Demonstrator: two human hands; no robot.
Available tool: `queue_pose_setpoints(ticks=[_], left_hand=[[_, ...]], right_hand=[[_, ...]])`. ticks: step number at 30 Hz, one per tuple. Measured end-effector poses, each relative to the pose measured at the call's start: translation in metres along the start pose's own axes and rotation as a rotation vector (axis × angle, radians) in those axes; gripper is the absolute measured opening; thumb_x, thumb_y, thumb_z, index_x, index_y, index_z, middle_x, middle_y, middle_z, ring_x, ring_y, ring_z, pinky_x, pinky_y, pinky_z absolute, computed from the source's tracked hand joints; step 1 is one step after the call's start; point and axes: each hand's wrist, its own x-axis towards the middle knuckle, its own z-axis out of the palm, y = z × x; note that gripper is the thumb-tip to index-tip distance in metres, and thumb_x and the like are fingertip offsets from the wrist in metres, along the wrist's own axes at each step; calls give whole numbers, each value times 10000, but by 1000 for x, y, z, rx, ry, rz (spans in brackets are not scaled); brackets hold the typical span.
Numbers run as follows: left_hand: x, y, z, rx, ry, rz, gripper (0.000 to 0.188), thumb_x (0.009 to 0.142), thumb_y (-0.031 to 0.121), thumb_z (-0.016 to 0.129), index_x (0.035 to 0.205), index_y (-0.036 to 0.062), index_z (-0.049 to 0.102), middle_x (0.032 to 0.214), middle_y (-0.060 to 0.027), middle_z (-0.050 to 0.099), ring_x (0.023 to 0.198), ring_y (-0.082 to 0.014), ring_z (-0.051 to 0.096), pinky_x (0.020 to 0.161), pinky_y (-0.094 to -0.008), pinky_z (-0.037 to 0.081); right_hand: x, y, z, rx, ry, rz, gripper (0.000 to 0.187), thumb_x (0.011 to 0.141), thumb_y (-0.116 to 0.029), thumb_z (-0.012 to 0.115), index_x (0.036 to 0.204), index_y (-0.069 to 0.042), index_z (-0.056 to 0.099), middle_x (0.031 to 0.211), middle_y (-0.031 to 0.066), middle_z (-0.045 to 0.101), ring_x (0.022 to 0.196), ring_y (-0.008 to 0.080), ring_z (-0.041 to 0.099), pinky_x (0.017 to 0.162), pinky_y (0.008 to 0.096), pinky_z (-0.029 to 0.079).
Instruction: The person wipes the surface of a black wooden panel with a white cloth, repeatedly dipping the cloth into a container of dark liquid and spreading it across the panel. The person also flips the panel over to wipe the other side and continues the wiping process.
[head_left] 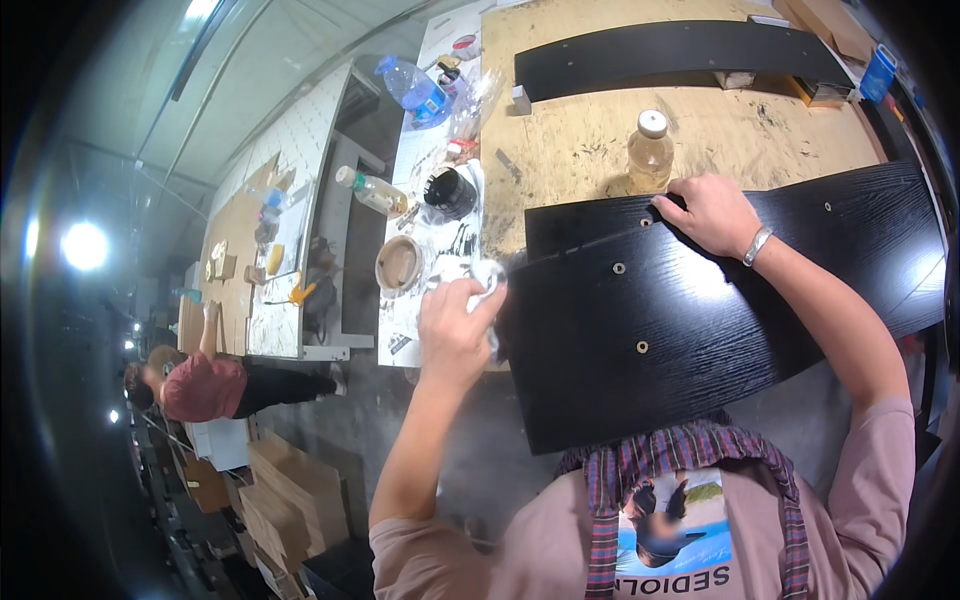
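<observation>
My left hand (455, 335) is closed around a crumpled white cloth (487, 274), just off the left end of a black wood-grain board (590, 385). Brass-coloured ring inserts dot that board's face. It overlaps a second black board (870, 215) behind it. My right hand (712, 218) is curled over the upper edge of the boards, thumb on the black face; its fingertips are partly hidden. Close by the right hand stands a clear bottle (651, 150) with a white cap. Beside the cloth are a round dish (400, 262) of brownish liquid and a black-smeared cup (450, 192).
A curved black panel (680, 58) lies raised on small blocks across the far end of the wooden worktop (570, 135). Bottles, including a large blue-tinted one (412, 88), crowd the left strip. A person (205, 385) works at another table; cardboard (295, 490) stands lower left.
</observation>
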Motion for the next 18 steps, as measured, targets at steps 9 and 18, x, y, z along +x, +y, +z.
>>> queue_pose_setpoints(ticks=[9, 18], left_hand=[[4, -11, 8, 6, 35, 23, 471, 684, -52, 632, 1084, 132, 796, 942, -70, 617, 869, -289, 589, 741, -412, 414], [13, -12, 15, 19, 67, -3, 411, 703, -41, 637, 1047, 118, 795, 948, -66, 616, 872, -288, 586, 757, -413, 415]], right_hand=[[1, -2, 2, 14, -6, 4, 488, 964, -428, 580, 788, 4, 723, 683, 224, 675, 703, 402, 682, 747, 490, 552], [2, -4, -3, 11, -30, 9, 468, 957, -414, 581, 797, 2, 726, 707, 226, 683, 726, 394, 687, 755, 489, 550]])
